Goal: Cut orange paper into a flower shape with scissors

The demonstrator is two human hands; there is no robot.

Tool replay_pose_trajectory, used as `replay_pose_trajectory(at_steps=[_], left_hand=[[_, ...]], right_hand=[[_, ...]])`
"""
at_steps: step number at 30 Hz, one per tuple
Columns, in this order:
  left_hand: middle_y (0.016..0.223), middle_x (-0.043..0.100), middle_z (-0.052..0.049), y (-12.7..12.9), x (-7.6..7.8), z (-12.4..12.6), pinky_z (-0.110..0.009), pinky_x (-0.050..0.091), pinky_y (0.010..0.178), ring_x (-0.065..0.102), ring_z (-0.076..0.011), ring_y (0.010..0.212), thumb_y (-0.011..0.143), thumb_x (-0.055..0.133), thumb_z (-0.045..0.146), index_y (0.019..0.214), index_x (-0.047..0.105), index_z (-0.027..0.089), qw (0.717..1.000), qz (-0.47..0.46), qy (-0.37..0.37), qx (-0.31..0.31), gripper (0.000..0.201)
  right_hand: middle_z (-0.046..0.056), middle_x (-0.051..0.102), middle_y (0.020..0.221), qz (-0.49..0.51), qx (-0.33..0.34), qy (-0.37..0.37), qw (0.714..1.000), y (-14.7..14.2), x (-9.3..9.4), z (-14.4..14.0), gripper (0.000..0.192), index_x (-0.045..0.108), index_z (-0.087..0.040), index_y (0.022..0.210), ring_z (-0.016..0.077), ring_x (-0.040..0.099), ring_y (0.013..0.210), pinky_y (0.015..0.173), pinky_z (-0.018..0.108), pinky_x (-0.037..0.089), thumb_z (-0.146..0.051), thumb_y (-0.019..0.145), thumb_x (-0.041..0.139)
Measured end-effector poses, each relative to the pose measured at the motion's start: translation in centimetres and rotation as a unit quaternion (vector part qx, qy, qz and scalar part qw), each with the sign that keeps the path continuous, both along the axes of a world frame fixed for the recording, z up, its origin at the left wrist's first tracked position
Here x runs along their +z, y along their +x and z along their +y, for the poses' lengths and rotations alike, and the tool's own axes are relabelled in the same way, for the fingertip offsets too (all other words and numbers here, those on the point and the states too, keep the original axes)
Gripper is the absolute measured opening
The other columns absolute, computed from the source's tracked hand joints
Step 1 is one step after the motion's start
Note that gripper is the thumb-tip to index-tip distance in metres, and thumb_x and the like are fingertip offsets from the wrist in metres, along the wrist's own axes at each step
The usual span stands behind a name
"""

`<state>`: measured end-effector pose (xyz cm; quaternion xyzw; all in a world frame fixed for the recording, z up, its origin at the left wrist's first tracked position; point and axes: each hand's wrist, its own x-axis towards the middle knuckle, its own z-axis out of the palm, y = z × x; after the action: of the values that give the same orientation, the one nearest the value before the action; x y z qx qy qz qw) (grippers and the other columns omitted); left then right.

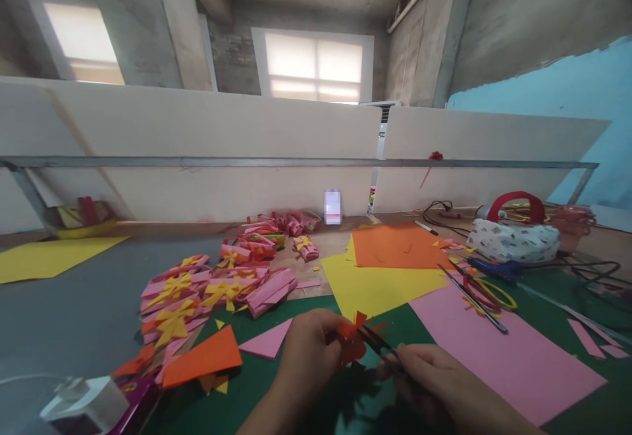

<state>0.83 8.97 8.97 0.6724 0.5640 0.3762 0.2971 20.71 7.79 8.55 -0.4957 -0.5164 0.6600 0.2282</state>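
Pink paper [508, 353]; scissors [486, 293] beside

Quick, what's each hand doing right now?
Left hand: closed on a small orange paper piece.
Right hand: closed on dark scissors, blades at the orange paper.

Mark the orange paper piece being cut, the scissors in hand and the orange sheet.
orange piece [351, 346], head view, its middle
scissors [378, 345], head view, blades
orange sheet [397, 247], head view, centre
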Motion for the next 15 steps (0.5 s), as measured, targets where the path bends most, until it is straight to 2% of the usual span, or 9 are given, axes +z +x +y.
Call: replay_pose_trajectory(at_steps=[5,11,15], left_hand=[[0.064,0.068,-0.003,0.17,-0.08,-0.03,-0.025,0.040,0.054,0.060,-0.0170,0.061,0.062,0.051,0.015,0.064,0.073,0.019,1.000,-0.011,-0.016,-0.017,0.023],[0.061,0.067,-0.003,0.30,0.06,-0.02,-0.026,0.035,0.056,0.057,-0.0164,0.060,0.063,0.048,0.013,0.056,0.071,0.020,0.999,0.028,0.028,-0.019,0.024],[0.060,0.066,-0.002,0.34,0.15,-0.15,-0.026,0.034,0.056,0.057,-0.0161,0.061,0.062,0.049,0.013,0.055,0.069,0.019,0.999,0.024,0.029,-0.009,0.023]], right_hand=[[-0.005,0.043,0.056,0.037,-0.026,0.000,0.999,-0.37,-0.45,-0.11,0.059,0.069,-0.016,0.081,0.0044,0.028,0.047,0.042,0.017,0.014,-0.072,0.068,0.060],[-0.003,0.048,0.057,0.098,-0.029,-0.048,0.994,-0.78,-0.34,-0.42,0.050,0.069,-0.015,0.078,0.0039,0.037,0.049,0.042,0.012,0.021,-0.064,0.071,0.064],[-0.005,0.044,0.056,0.135,-0.032,-0.079,0.987,-0.84,-0.66,-0.26,0.048,0.068,-0.014,0.078,0.0023,0.032,0.046,0.042,0.012,0.018,-0.059,0.066,0.072]])
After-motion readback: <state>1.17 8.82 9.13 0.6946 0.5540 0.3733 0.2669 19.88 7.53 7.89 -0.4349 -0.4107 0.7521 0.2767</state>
